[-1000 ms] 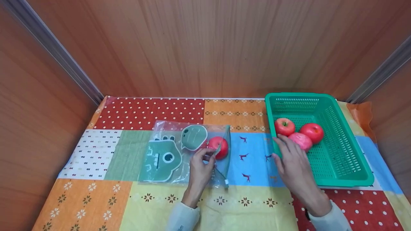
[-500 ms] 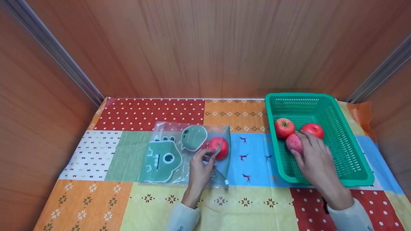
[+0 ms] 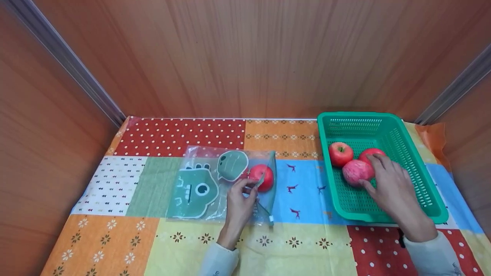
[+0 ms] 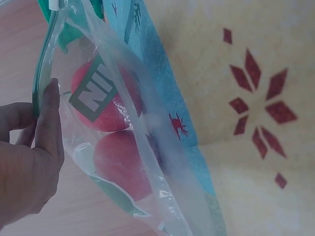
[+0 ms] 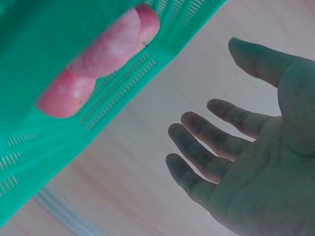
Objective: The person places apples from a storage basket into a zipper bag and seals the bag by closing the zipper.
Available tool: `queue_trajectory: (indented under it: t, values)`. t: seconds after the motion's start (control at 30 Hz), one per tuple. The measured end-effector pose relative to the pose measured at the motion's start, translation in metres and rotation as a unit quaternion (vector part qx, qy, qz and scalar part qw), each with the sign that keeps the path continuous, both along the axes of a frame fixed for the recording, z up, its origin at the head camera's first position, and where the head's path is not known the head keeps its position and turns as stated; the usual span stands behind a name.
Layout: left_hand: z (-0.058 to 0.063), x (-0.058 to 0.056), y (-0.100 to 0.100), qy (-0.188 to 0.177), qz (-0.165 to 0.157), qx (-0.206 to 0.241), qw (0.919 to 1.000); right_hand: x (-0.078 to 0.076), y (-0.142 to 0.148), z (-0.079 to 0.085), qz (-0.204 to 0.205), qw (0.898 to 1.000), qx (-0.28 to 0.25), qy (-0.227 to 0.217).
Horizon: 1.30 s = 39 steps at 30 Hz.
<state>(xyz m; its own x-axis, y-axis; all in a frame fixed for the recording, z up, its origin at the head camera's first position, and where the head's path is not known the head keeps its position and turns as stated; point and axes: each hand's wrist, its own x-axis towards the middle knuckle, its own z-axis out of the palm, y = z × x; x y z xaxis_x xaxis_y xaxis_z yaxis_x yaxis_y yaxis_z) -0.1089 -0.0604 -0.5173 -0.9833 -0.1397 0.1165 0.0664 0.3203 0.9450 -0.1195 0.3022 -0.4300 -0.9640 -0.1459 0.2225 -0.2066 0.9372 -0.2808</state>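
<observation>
My left hand (image 3: 239,197) pinches the open zip edge of a clear plastic bag (image 3: 201,157) printed with green cartoon dinosaurs. Through the film in the left wrist view show two apples, an upper apple (image 4: 106,115) behind a printed label and a lower apple (image 4: 120,162). In the head view one bagged apple (image 3: 264,174) shows well; the print mostly covers the other. My right hand (image 3: 395,188) hovers over the green basket (image 3: 406,216), fingers apart and holding nothing in the right wrist view. Nearest to it are a streaky pink apple (image 3: 356,173) and a partly covered red apple (image 3: 370,154).
Another apple (image 3: 340,154) lies by the basket's left wall. A patchwork tablecloth (image 3: 195,245) covers the table. Wood-look panels (image 3: 245,57) close in the back and both sides. A white zip slider (image 3: 271,218) sits at the bag's near corner.
My right hand has moved rightward from the basket's left rim, across the pink apple, to above the right red apple. My left hand keeps its pinch on the bag in place.
</observation>
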Motion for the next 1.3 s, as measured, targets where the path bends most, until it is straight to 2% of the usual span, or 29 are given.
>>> queue_trajectory:
  t: [0.27,0.53,0.9,1.3]
  values:
    - [-0.001,0.000,0.000,-0.006,0.002,-0.001,1.0000,-0.009,0.010,0.007,0.006,0.999,0.012,-0.037]
    - [-0.002,0.000,0.000,-0.003,0.001,-0.002,1.0000,-0.020,0.018,0.011,0.015,0.993,0.044,-0.107]
    - [0.000,0.000,-0.001,-0.012,-0.001,-0.003,0.9999,-0.033,0.023,0.010,0.060,0.990,0.066,-0.106]
    - [-0.001,0.001,-0.001,-0.006,0.002,-0.013,0.9999,-0.054,0.022,0.002,0.076,0.981,0.061,-0.169]
